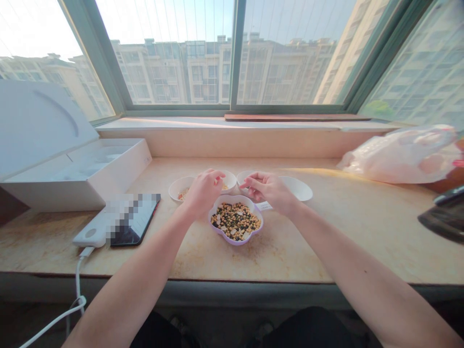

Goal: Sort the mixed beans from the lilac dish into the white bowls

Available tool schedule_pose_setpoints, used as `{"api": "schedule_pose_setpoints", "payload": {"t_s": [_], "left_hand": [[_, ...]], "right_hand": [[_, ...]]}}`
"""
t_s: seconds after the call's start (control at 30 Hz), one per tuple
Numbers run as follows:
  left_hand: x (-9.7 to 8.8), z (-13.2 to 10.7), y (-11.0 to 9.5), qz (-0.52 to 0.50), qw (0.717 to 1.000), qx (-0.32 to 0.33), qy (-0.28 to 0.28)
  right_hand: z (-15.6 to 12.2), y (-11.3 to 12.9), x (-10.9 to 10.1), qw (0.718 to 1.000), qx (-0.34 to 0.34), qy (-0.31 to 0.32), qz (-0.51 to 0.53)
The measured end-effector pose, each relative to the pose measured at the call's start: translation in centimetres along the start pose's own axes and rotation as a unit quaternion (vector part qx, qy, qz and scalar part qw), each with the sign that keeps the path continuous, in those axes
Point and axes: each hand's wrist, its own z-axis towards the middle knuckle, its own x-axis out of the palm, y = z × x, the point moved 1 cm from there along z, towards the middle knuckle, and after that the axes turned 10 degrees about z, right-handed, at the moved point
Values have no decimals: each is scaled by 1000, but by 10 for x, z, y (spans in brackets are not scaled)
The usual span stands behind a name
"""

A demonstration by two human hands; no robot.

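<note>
Our left hand (203, 193) curls, fingertips together, over a white bowl (177, 187) of grains; our right hand (268, 191) pinches above a second white bowl (299, 188). We cannot tell whether either grasps anything. Just nearer us, mixed beans (235, 221) fill a lilac scalloped dish (232, 240).

Glossy glaze, ceramic by the look of it, on the lilac-rimmed bowl (235, 241) and the small white bowls (174, 189) — smooth, with soft highlights. Polished, mottled stone across the surface (300, 241), shiny where sunlit. Matt white card on the open box (123, 169). Thin, crinkled, translucent plastic in the bag (398, 157). Sleek dark glass on the phone (136, 232) — smooth white plastic on the power bank (90, 232), rubbery sheath on the white cable (77, 285).
</note>
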Motion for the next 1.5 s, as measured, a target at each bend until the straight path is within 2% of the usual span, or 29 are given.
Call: {"api": "schedule_pose_setpoints", "payload": {"t_s": [0.13, 0.2, 0.27, 0.37, 0.47, 0.7, 0.8, 0.87, 0.93, 1.0, 1.13, 1.33, 1.5], "left_hand": [[-3, 0, 0, -3, 1000, -21, -9], [-5, -2, -4, -6, 1000, 6, 13], [-6, -5, -11, -8, 996, 62, 61], [-6, -12, -23, -4, 975, 161, 153], [-8, -18, -31, 5, 955, 217, 201], [-6, -19, -32, 3, 923, 271, 272], [-2, -19, -32, 6, 916, 279, 287], [1, -19, -33, 5, 915, 274, 296], [3, -18, -32, -2, 916, 257, 308], [4, -17, -32, -6, 915, 244, 320], [4, -16, -31, 1, 910, 249, 333], [4, -16, -28, -19, 919, 236, 315], [5, -17, -26, -18, 923, 229, 310]], "right_hand": [[3, 5, -15, 994, -9, -75, 76], [5, 5, -23, 991, -15, -99, 91], [8, 3, -29, 990, -12, -112, 87], [10, -1, -32, 991, -2, -120, 58], [11, -4, -32, 992, -2, -120, 33], [10, -6, -28, 994, -5, -109, 25], [10, 0, -33, 991, -45, -112, -57], [10, 8, -42, 970, -91, -128, -188], [10, 16, -54, 915, -108, -155, -356], [11, 21, -66, 876, -74, -167, -447], [12, 22, -85, 819, -10, -185, -543], [11, 16, -94, 787, 97, -139, -593], [10, 15, -97, 789, 152, -104, -586]]}}
